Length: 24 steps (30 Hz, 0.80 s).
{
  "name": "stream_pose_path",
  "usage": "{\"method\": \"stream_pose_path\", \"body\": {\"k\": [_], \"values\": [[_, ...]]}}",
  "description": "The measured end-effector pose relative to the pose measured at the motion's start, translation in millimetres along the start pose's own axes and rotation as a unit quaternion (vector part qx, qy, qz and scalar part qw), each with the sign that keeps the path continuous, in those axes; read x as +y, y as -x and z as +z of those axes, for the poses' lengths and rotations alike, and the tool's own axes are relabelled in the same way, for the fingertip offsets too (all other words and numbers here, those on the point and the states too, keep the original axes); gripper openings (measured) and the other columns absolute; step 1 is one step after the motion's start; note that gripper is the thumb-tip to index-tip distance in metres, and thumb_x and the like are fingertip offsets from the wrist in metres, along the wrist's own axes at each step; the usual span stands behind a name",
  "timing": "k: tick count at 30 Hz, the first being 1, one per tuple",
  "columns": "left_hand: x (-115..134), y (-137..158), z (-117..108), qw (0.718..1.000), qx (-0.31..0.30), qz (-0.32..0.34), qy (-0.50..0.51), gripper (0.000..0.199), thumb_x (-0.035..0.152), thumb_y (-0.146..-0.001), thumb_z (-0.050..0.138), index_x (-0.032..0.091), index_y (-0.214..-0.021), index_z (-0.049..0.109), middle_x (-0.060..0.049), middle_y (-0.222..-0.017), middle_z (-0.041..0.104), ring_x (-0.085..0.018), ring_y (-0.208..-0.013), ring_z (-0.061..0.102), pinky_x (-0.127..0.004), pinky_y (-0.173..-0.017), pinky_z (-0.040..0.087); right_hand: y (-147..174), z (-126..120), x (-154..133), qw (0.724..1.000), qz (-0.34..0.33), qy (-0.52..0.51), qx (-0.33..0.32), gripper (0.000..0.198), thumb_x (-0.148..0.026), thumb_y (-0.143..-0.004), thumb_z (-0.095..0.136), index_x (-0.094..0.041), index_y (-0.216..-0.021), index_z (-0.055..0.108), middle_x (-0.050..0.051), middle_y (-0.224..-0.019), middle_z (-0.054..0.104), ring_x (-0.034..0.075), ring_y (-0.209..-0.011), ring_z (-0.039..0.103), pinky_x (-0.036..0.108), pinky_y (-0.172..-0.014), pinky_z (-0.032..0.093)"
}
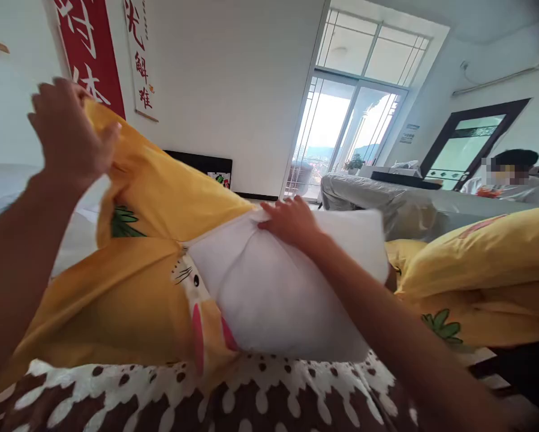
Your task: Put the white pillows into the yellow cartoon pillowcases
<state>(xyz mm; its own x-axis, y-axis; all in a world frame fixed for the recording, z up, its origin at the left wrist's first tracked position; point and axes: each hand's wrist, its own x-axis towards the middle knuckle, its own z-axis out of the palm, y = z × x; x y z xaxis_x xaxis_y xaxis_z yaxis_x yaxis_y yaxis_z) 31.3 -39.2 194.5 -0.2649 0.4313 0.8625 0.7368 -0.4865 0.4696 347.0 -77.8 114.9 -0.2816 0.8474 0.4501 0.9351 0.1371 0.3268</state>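
A yellow pillowcase point(174, 186) with a printed rabbit-like face and a green leaf motif covers part of a white pillow point(287, 294). My left hand point(69, 129) is raised at the upper left, its fingers closed on the yellow cloth and pulling it taut. On the pillow's upper edge, where the case ends, my right hand point(291, 222) pinches the white fabric. The pillow's right half lies bare. Below it is a brown and white patterned cloth point(233, 402).
Yellow pillows point(485, 252) are stacked at the right. Behind them stands a plastic-covered sofa point(368, 192), and a person point(512, 174) is at the far right. A glass door point(336, 132) and hanging scrolls point(138, 66) are at the back.
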Motion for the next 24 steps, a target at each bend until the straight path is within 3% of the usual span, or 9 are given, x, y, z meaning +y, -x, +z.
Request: {"method": "stream_pose_path", "body": {"k": [3,5,6,7,10,13,17,20,24], "values": [[-4.8,65.9,27.9,0.976,-0.126,0.16,-0.075,0.045,0.036,-0.084,0.059,0.007,-0.118,0.049,-0.006,-0.113,0.056,-0.027,-0.114,0.049,-0.053,-0.101,0.03,16.1,92.3,-42.5,0.994,0.007,-0.06,-0.088,0.042,-0.027,-0.096,0.039,-0.012,-0.134,0.046,0.024,-0.122,0.057,0.031,-0.114,0.052,0.048,-0.095,0.034],[-7.7,123.6,49.0,0.893,-0.361,0.269,-0.023,0.027,0.032,-0.091,0.047,0.015,-0.111,0.056,-0.004,-0.105,0.063,-0.019,-0.099,0.058,-0.04,-0.095,0.039,25.9,127.0,-61.0,0.99,-0.019,-0.085,-0.11,0.04,-0.024,-0.098,0.033,-0.011,-0.133,0.046,0.022,-0.125,0.055,0.026,-0.116,0.051,0.042,-0.096,0.036],[-10.2,151.1,60.1,0.838,-0.444,0.316,-0.005,0.026,0.031,-0.093,0.044,0.018,-0.112,0.057,-0.004,-0.109,0.064,-0.018,-0.104,0.058,-0.038,-0.096,0.038,29.9,134.3,-64.7,0.989,-0.032,-0.093,-0.114,0.039,-0.024,-0.098,0.031,-0.011,-0.131,0.048,0.02,-0.123,0.057,0.024,-0.116,0.052,0.04,-0.096,0.037],[-13.7,175.3,71.2,0.802,-0.48,0.355,0.006,0.027,0.031,-0.094,0.041,0.02,-0.112,0.057,-0.005,-0.115,0.063,-0.019,-0.11,0.055,-0.038,-0.097,0.036,34.1,135.8,-64.6,0.987,-0.044,-0.1,-0.117,0.038,-0.026,-0.099,0.03,-0.013,-0.129,0.049,0.018,-0.122,0.059,0.022,-0.115,0.053,0.037,-0.095,0.038],[-29.3,218.6,98.7,0.777,-0.51,0.369,0.014,0.028,0.03,-0.094,0.041,0.022,-0.117,0.055,-0.007,-0.127,0.058,-0.02,-0.117,0.052,-0.037,-0.096,0.036,58.4,123.3,-50.8,0.978,-0.115,-0.128,-0.116,0.041,-0.04,-0.096,0.037,-0.02,-0.13,0.049,0.012,-0.127,0.057,0.02,-0.118,0.051,0.036,-0.097,0.037],[-41.2,223.9,111.3,0.782,-0.525,0.336,0.022,0.023,0.034,-0.091,0.046,0.021,-0.105,0.059,-0.005,-0.114,0.062,-0.019,-0.105,0.057,-0.035,-0.092,0.038,107.0,120.0,-38.9,0.973,-0.184,-0.113,-0.079,0.075,-0.05,-0.08,0.06,-0.022,-0.143,0.032,0.013,-0.147,0.036,0.029,-0.134,0.032,0.046,-0.105,0.03],[-37.4,221.5,114.6,0.791,-0.495,0.36,-0.023,0.024,0.033,-0.09,0.045,0.016,-0.083,0.061,-0.008,-0.091,0.065,-0.021,-0.089,0.059,-0.036,-0.084,0.04,163.5,150.7,-38.9,0.995,-0.093,0.014,0.012,0.081,-0.019,-0.077,0.062,-0.027,-0.148,0.023,0.017,-0.149,0.031,0.039,-0.135,0.027,0.057,-0.1,0.028],[-25.7,231.2,112.0,0.78,-0.506,0.363,-0.06,0.037,0.041,-0.09,0.043,0.015,-0.076,0.065,-0.009,-0.074,0.067,-0.022,-0.076,0.063,-0.041,-0.084,0.042,165.1,174.3,-34.8,0.991,-0.115,0.04,0.064,0.067,-0.009,-0.084,0.047,-0.025,-0.146,0.028,0.019,-0.132,0.051,0.034,-0.121,0.047,0.051,-0.092,0.037],[-4.5,244.9,98.7,0.753,-0.556,0.342,-0.085,0.05,0.056,-0.084,0.047,0.015,-0.066,0.07,-0.012,-0.064,0.068,-0.025,-0.065,0.065,-0.047,-0.087,0.043,119.2,171.5,-21.5,0.981,-0.186,0.002,0.06,0.054,-0.009,-0.088,0.04,-0.022,-0.14,0.041,0.01,-0.1,0.064,0.023,-0.087,0.058,0.038,-0.08,0.044]]}}
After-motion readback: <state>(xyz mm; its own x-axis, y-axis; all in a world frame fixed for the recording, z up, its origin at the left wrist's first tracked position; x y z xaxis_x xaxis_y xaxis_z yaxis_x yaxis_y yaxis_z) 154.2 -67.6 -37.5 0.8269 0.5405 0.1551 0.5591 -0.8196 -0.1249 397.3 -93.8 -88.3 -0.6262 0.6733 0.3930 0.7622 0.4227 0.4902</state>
